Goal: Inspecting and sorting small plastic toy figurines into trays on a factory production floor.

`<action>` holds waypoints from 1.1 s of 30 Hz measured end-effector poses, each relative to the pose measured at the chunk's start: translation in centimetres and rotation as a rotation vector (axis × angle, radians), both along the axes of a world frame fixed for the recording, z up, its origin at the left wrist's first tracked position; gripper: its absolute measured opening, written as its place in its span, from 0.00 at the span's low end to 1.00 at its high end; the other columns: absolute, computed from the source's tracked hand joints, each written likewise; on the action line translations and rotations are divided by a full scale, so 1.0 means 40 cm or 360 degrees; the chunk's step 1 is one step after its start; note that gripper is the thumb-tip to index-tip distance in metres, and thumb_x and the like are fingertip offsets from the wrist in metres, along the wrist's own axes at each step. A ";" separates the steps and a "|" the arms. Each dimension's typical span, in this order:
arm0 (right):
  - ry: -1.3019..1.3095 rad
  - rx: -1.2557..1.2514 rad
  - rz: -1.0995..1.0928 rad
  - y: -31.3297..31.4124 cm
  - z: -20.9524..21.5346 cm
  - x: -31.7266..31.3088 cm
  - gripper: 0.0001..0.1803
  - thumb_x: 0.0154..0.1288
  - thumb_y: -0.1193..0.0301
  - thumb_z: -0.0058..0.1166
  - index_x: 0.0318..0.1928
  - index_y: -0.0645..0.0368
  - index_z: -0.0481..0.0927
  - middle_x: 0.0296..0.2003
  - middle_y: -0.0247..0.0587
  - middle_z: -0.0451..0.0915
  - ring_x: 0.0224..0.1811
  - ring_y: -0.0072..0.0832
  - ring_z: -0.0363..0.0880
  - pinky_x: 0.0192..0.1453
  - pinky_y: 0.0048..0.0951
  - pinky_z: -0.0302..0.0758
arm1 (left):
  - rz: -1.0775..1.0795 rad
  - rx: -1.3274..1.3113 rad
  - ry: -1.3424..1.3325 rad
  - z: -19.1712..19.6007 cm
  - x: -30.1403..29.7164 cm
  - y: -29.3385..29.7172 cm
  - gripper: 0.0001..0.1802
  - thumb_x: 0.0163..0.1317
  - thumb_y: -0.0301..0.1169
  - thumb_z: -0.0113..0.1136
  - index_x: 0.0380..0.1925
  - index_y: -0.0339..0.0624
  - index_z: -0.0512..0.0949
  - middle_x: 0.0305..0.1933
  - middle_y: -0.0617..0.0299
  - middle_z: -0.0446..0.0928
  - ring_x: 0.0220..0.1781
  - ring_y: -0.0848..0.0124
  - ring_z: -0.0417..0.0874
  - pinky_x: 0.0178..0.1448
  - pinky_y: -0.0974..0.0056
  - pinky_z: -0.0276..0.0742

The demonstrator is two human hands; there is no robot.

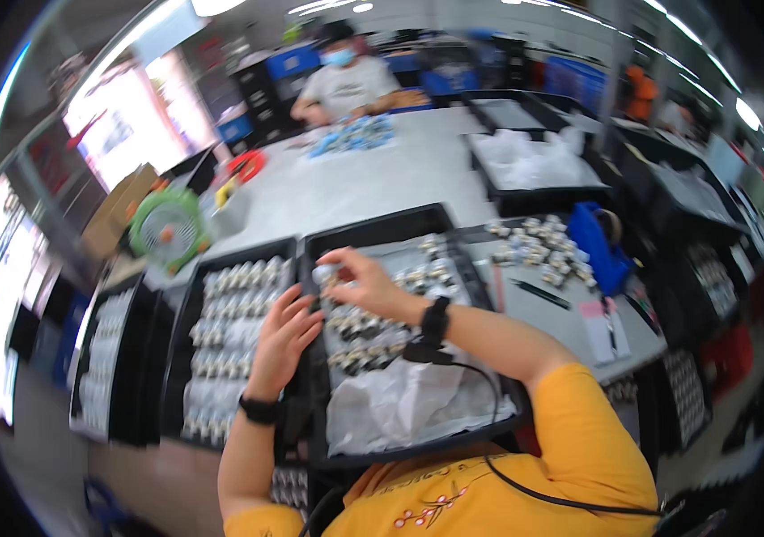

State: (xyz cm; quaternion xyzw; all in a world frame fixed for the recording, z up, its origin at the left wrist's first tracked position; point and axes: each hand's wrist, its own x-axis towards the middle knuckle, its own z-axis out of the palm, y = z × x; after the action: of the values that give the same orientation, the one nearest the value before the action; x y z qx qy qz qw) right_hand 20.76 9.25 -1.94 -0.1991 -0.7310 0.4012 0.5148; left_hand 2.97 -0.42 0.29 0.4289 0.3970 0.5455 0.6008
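Over the far left corner of a black tray (440,224), my right hand (366,285) pinches a small white part (324,274) with a rounded top; its lower end is partly hidden by the fingers. Rows of small white-and-metal parts (369,345) lie below that hand on white sheeting (409,398). My left hand (285,342) is raised at the tray's left edge, fingers apart and nothing in it. Beside it stands a second black tray (181,336) with several rows of similar parts (225,331).
A pile of loose parts (543,251), a black pen (540,294) and a blue bag-like item (597,246) lie at right. A green fan (167,228) stands far left. Across the white table (418,170), a masked person (346,85) sits behind blue items (352,136).
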 end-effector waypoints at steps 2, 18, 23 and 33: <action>-0.0072 -0.0266 0.0230 -0.033 0.025 0.005 0.21 0.56 0.73 0.58 0.51 0.60 0.70 0.38 0.36 0.76 0.37 0.21 0.76 0.41 0.25 0.75 | -0.0053 0.0066 -0.0073 -0.002 0.000 -0.001 0.31 0.63 0.34 0.55 0.63 0.42 0.55 0.59 0.55 0.64 0.57 0.62 0.73 0.58 0.63 0.69; -0.0500 0.0060 0.0197 -0.110 0.037 -0.016 0.28 0.53 0.69 0.62 0.55 0.55 0.69 0.52 0.34 0.71 0.52 0.26 0.69 0.53 0.29 0.68 | -0.0094 0.0140 -0.0208 -0.040 -0.022 -0.018 0.24 0.62 0.29 0.55 0.58 0.40 0.64 0.48 0.61 0.75 0.48 0.74 0.77 0.52 0.68 0.74; -0.0518 0.0404 0.0120 -0.121 0.035 -0.011 0.36 0.46 0.71 0.67 0.58 0.54 0.66 0.54 0.38 0.70 0.55 0.31 0.69 0.56 0.32 0.67 | -0.0099 0.0143 -0.0216 -0.026 -0.016 -0.023 0.24 0.63 0.28 0.55 0.59 0.40 0.63 0.48 0.60 0.75 0.48 0.74 0.77 0.51 0.67 0.75; -0.0469 0.0440 0.0059 -0.113 0.023 -0.019 0.38 0.40 0.73 0.68 0.56 0.54 0.67 0.48 0.43 0.72 0.51 0.40 0.69 0.56 0.37 0.67 | -0.0095 0.0122 -0.0169 -0.025 -0.019 -0.022 0.26 0.62 0.30 0.56 0.59 0.39 0.62 0.48 0.60 0.74 0.48 0.75 0.75 0.51 0.68 0.73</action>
State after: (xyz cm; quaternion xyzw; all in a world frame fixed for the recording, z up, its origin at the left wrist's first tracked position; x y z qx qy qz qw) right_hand 20.01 4.72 -1.00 -0.1697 -0.8501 0.2729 0.4171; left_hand 2.22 -1.30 -0.72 0.4338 0.3304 0.5640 0.6202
